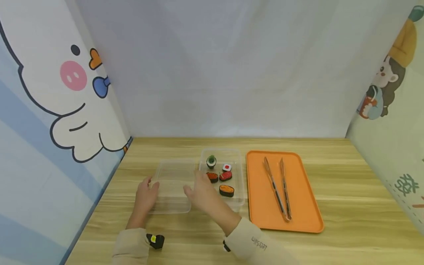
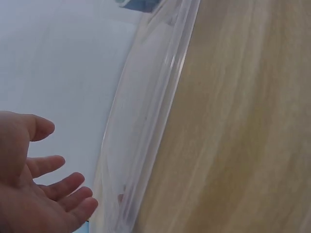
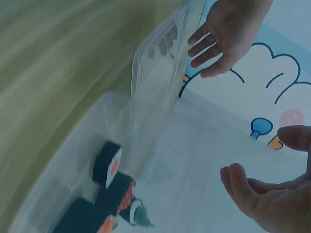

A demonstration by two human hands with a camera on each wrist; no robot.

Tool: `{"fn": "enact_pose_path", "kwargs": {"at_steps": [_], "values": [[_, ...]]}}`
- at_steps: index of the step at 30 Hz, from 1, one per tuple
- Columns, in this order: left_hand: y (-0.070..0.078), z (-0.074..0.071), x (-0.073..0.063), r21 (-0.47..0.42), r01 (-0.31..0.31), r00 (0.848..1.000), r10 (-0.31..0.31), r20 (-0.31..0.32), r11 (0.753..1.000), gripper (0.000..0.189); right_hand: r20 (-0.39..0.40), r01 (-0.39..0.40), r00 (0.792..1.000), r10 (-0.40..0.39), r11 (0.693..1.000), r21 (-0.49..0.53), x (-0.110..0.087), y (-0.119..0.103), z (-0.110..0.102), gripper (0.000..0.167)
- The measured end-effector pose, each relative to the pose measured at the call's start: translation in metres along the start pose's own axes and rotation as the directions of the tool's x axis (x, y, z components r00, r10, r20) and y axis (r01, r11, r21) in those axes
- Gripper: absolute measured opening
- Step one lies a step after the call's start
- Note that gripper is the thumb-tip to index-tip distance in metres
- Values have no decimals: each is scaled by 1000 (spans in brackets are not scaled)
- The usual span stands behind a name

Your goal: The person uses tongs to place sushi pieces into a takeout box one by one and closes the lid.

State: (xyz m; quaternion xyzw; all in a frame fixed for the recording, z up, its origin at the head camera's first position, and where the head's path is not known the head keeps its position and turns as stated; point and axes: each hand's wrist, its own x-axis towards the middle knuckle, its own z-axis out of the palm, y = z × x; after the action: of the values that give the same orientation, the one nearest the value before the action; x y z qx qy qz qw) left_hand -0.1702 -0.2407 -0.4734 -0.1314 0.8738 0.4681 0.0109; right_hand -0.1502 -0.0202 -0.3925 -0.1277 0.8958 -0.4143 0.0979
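A clear plastic lid [image 1: 173, 186] lies flat on the table. Beside its left edge is my left hand [image 1: 145, 195], fingers spread; the left wrist view shows this hand [image 2: 46, 182] apart from the lid [image 2: 150, 111] and holding nothing. My right hand [image 1: 202, 191] hovers between the lid and a clear plastic container [image 1: 243, 184], partly covering the container's left side. In the right wrist view its fingers [image 3: 240, 187] are loosely bent around nothing. Inside the container sit several toy sushi pieces, among them an orange-topped one [image 1: 226, 190] and a green-topped roll [image 1: 211, 162].
To the container's right stands an orange tray [image 1: 304, 206] with metal tongs [image 1: 285, 189] lying on it, their arms spread apart. A white curtain [image 1: 232, 73] closes off the table's back edge. Printed panels flank both sides. A black wrist device [image 1: 157, 241] sits at my left cuff.
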Motion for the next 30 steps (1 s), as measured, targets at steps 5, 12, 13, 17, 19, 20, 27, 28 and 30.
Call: {"fn": "enact_pose_path", "kwargs": {"at_steps": [5, 12, 13, 17, 19, 20, 27, 28, 30], "values": [[-10, -5, -1, 5, 49, 998, -49, 33, 999, 58, 36, -53, 998, 51, 996, 75, 3, -8, 42, 70], [-18, -5, -1, -26, 73, 996, -72, 54, 997, 60, 6, -134, 991, 134, 987, 93, 10, -2, 71, 75], [-19, -5, -2, -26, 72, 996, -71, 50, 997, 60, -4, -140, 990, 141, 986, 90, 12, 0, 74, 76], [-23, -5, 0, -34, 60, 998, -59, 38, 998, 60, -47, -174, 983, 179, 981, 84, 19, 8, 85, 78], [-24, -4, 0, -42, 50, 998, -48, 33, 998, 60, -75, -197, 976, 204, 976, 88, 22, 13, 90, 78], [-25, -3, 0, -47, 50, 998, -48, 33, 998, 61, -87, -209, 972, 217, 974, 91, 23, 15, 93, 78], [-28, -2, 0, -56, 60, 998, -58, 28, 997, 58, -144, -202, 965, 221, 970, 137, 31, 23, 100, 70], [-29, -2, 0, -49, 53, 998, -51, 27, 997, 58, -152, -189, 965, 212, 970, 153, 31, 24, 99, 68], [-30, -1, 1, -43, 38, 999, -37, 17, 998, 56, -169, -162, 966, 195, 968, 190, 33, 27, 98, 63]]}}
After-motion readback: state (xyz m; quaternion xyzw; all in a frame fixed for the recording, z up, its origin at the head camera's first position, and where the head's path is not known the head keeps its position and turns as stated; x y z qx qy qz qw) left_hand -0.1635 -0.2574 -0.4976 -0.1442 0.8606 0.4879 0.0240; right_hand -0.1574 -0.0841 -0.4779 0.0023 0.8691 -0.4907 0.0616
